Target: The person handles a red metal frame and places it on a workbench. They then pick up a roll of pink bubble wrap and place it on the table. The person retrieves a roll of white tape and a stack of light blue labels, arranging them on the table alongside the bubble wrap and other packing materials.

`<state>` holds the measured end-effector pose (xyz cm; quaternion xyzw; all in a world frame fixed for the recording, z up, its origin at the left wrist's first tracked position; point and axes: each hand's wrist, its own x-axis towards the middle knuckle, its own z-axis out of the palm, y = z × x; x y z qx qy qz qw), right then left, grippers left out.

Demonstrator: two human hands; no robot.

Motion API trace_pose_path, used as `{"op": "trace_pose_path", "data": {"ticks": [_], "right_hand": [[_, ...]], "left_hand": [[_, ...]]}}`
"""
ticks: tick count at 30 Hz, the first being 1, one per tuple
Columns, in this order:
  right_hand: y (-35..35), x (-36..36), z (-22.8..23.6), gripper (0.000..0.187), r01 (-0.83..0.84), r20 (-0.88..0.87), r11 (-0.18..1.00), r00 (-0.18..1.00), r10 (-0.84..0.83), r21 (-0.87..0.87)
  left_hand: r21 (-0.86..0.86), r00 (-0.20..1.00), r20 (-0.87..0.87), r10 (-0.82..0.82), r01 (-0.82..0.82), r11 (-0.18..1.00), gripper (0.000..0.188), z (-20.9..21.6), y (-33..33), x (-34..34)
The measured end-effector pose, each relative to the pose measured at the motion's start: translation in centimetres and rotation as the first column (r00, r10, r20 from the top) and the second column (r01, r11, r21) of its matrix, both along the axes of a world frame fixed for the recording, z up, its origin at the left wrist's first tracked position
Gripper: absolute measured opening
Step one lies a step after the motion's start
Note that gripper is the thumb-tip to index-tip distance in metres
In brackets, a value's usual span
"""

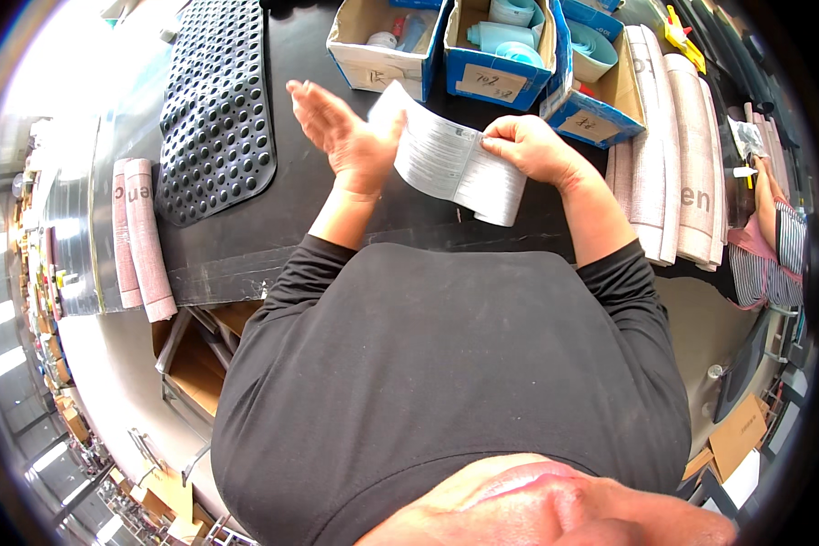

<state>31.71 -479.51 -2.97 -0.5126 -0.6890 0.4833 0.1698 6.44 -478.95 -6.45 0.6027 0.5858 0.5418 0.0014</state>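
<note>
My right hand (537, 150) pinches the upper edge of a white printed paper strip (435, 162), thumb and fingers pressed together. The strip hangs in a curve above the black worktop, and its lower right end curls under like a roll. At the strip's left end is my left hand (350, 136), raised with its fingers stretched out. Its thumb lies against or just beside the paper; which one, I cannot tell. To the left of that hand a black bumpy rubber mat (218, 118) lies on the worktop (309, 218).
Blue cardboard boxes (496, 84) stand at the far side, with pale blue rolls (505, 38) inside. Rolled beige mats (696, 164) lie at the right, pinkish rolled mats (146, 241) at the left edge. A yellow tool (682, 38) lies far right, near another person's arm (766, 214).
</note>
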Motion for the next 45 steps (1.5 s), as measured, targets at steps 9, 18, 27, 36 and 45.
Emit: {"op": "trace_pose_path", "data": {"ticks": [9, 18, 27, 36, 45], "right_hand": [[-0.2, 0.1, 3.4, 0.019, -0.217, 0.176, 0.953, 0.968, 0.181, 0.212], [-0.5, 0.3, 3.9, 0.021, -0.211, 0.244, 0.938, 0.959, 0.144, 0.276], [-0.7, 0.2, 3.6, 0.021, -0.218, 0.291, 0.887, 0.951, 0.101, 0.407], [-0.7, 0.4, 4.5, 0.020, -0.112, 0.193, 0.922, 0.980, 0.041, 0.371], [-0.2, 3.1, 6.1, 0.020, 0.087, -0.279, 0.996, 0.957, -0.078, 0.018]], "left_hand": [[-0.827, 0.551, -0.040, -0.833, 0.449, 0.337, 0.026, 6.5, 0.2, 4.0], [-0.774, 0.602, 0.250, -0.759, 0.595, 0.218, 0.024, 5.8, 1.2, 4.6], [-0.727, 0.646, 0.456, -0.612, 0.667, 0.162, 0.022, 5.2, 1.2, 4.6], [-0.608, 0.581, 0.728, -0.364, 0.793, 0.050, 0.028, 5.2, 1.3, 4.6], [-0.410, 0.311, 0.876, -0.369, 0.883, -0.229, 0.019, 3.4, 4.3, 0.5]]}}
